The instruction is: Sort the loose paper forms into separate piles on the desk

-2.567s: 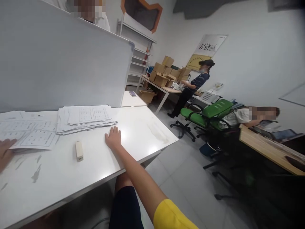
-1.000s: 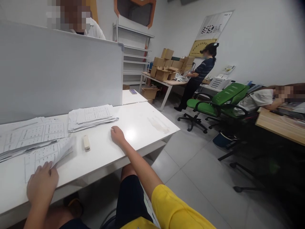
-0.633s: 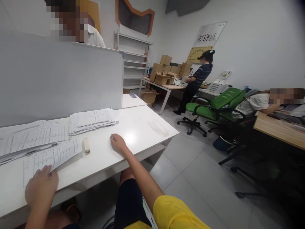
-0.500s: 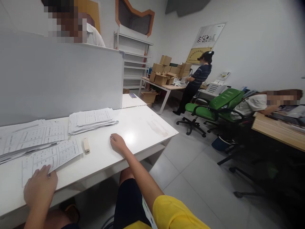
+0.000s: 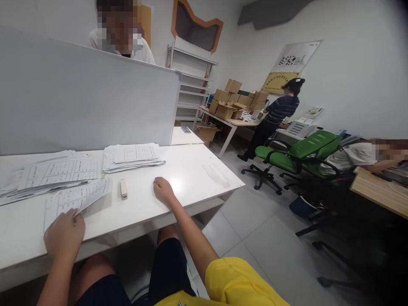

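My left hand (image 5: 65, 231) is at the desk's front edge, its fingers closed on the near corner of a printed sheet (image 5: 72, 196). The sheet's right side curls up off the desk. My right hand (image 5: 163, 190) rests on the white desk (image 5: 188, 170) with its fingers curled in; whether anything small is inside them is hidden. Between my hands lies a small cream block with a metal end, which looks like a stapler (image 5: 123, 189). Behind it sits a stack of printed papers (image 5: 135, 157). More loose sheets (image 5: 57, 170) spread out at the left.
A grey partition (image 5: 95, 97) stands along the desk's back, with a person (image 5: 145, 51) behind it. Farther off, a phone (image 5: 185, 129) lies on a white surface. Cardboard boxes (image 5: 225, 110), a standing person (image 5: 280, 110), green chairs (image 5: 296, 148) and a seated person (image 5: 353, 157) are at the right.
The view has turned slightly left, so the scene sits farther right. The person behind the partition has become more visible. Both hands keep their places, the left still on the sheet.
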### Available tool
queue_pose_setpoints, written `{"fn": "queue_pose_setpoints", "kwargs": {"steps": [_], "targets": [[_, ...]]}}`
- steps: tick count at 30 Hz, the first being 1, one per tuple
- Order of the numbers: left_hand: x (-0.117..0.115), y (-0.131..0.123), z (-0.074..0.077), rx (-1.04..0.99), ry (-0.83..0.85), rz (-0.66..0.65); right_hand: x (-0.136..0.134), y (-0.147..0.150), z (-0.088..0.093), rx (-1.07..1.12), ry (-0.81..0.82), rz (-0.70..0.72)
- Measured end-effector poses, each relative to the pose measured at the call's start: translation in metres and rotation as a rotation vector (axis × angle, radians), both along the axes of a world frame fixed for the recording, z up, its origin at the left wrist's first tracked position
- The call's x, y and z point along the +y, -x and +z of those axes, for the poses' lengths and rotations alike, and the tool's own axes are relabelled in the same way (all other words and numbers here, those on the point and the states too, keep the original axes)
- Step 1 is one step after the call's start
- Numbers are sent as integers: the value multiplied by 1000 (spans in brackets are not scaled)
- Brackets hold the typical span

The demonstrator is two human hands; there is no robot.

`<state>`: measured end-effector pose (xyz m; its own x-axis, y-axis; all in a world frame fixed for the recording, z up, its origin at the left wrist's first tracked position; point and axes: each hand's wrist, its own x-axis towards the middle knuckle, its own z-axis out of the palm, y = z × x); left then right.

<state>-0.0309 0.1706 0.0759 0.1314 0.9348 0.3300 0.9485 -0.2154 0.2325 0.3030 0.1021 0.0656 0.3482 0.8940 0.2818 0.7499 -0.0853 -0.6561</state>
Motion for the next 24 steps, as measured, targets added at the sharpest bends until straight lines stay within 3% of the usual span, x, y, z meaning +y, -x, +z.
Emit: {"fn": "queue_pose_setpoints", "kwargs": {"steps": [8,13,15,19,22,24], "targets": [[2,6,-7,-153,-127,-74,0,-2,6,140,-32,-77],[-36,-26,-13,-226,-345,-247,-31,14,6,314,-210,12],[-60,-51,-18,-215,-387,-351,-55,32,1,482,-296,37],[-94,-100,-35,-180,-534,-625,-109,63,-14,971,-311,-32],[-102,-126,-48,-148,-655,-812,-144,65,-19,1380,-297,181],[-105,-138,-54,-115,-699,-922,-162,58,-18,1526,-286,276]]}}
